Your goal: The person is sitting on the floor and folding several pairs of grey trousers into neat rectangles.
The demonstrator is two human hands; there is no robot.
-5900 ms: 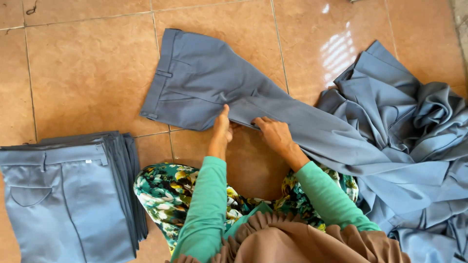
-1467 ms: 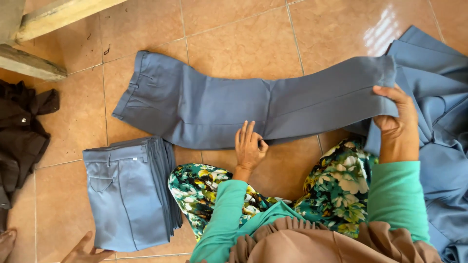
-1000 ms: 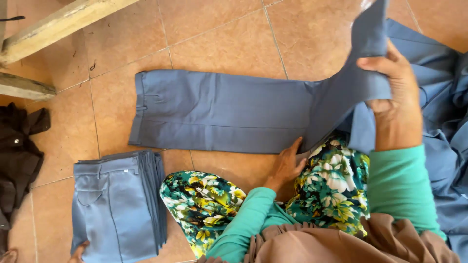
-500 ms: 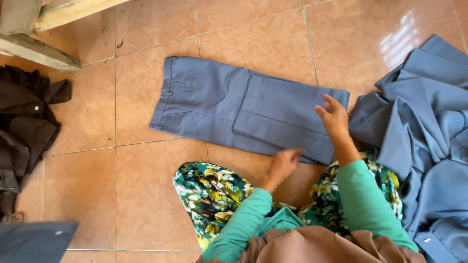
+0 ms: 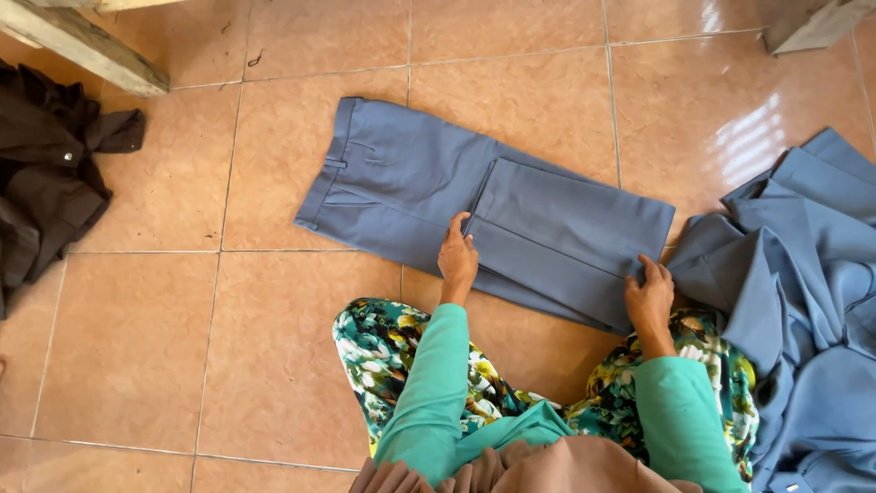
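Note:
A pair of grey-blue trousers (image 5: 401,187) lies flat on the tiled floor, its legs folded back once over the upper part. My left hand (image 5: 457,258) rests palm down on the near edge of the folded leg end, at the middle of the trousers. At the right end, where the fold is, my right hand (image 5: 649,297) presses on the near corner, fingers curled against the cloth. Both arms wear green sleeves.
A loose heap of grey-blue garments (image 5: 803,301) lies at the right, touching the trousers' fold. Dark brown clothing (image 5: 50,169) lies at the far left under a wooden beam (image 5: 82,46). My knees in floral cloth (image 5: 383,351) are just below the trousers.
The trouser legs were lifted by my right hand and folded over to the left. Both hands have since come down onto the folded piece. The stack of folded trousers has left the view.

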